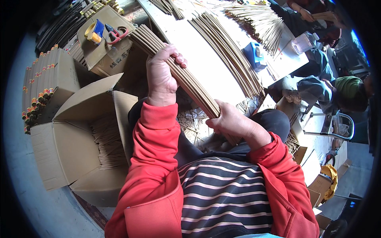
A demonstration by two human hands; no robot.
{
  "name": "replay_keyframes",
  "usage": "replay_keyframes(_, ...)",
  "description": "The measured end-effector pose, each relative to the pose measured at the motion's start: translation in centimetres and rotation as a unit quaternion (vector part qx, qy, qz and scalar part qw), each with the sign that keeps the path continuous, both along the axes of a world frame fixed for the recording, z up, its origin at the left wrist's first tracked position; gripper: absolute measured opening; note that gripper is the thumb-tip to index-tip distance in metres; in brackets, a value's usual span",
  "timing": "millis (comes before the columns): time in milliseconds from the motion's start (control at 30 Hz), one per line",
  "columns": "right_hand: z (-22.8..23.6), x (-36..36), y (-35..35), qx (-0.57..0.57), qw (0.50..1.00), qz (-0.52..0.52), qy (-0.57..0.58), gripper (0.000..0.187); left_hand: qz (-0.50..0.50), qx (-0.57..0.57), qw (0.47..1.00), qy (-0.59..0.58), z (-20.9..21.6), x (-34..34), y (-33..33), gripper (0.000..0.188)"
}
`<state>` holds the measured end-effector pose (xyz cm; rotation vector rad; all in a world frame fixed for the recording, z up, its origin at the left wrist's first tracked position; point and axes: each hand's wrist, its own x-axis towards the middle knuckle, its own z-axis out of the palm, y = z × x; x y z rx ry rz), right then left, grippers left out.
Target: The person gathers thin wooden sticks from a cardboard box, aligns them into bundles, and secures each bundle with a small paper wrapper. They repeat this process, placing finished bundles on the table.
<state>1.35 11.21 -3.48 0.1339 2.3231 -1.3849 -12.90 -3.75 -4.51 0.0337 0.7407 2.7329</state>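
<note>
A bundle of long brown incense sticks (193, 84) slants across in front of me, from upper left down to the right. My left hand (162, 69) is closed round its upper part, with the far ends sticking out beyond the fist. Lower down, my right hand (232, 122) grips the same bundle, its thumb and fingers wrapped about it. The lower ends show below that hand, over my lap. Beyond the bundle, more incense sticks (226, 51) lie in a long row on the white table (180, 33).
An open cardboard box (75, 148) holding thin sticks stands at my left. Red-handled scissors (116, 35) and a tape dispenser (95, 33) lie on another carton. A blue device (254, 56) and a clear plastic container (304, 43) sit on the table. A co-worker's hand (306, 15) is at far right.
</note>
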Motion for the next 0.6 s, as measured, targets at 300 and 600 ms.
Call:
replay_keyframes(300,0.1,-0.6,-1.0,0.048,0.998,-0.024,0.034,0.022,0.026,0.017,0.999,-0.010,-0.9,0.1,0.5,0.010)
replay_keyframes(600,1.2,-0.7,-1.3,-0.106,0.989,-0.075,-0.074,0.023,-0.067,-0.021,0.997,-0.031,-0.9,0.9,1.4,0.009)
